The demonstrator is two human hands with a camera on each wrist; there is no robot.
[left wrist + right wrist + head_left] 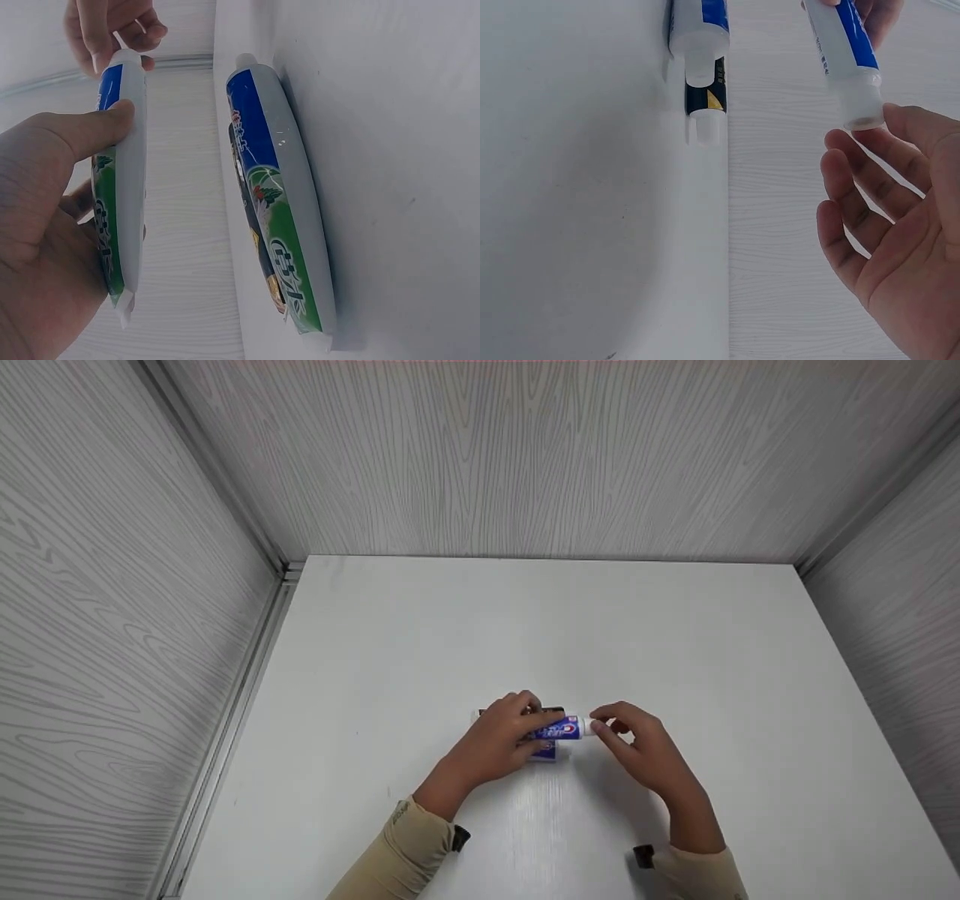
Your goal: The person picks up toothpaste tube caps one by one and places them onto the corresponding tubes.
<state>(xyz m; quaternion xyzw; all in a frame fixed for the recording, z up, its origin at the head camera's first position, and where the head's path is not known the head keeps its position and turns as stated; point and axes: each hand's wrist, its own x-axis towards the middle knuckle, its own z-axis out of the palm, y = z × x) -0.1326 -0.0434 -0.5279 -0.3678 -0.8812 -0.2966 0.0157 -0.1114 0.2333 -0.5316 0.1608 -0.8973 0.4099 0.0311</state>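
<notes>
My left hand (495,739) grips a blue, green and white toothpaste tube (133,187) around its body, the thumb lying along its side. At the tube's capped end, my right hand (641,746) pinches the white cap (861,105) between thumb and index finger, the other fingers loosely bent beneath. Below the held tube lies a matching toothpaste tube (277,195) on the table, its white cap pointing right in the head view. Beside that one lies a black tube (705,101) with a white cap, partly hidden by the left hand in the head view.
The white tabletop (420,630) spreads around the hands. Wood-grain panels stand at the back (480,457), left (112,660) and right (900,622). A metal edge strip (232,735) runs along the table's left side.
</notes>
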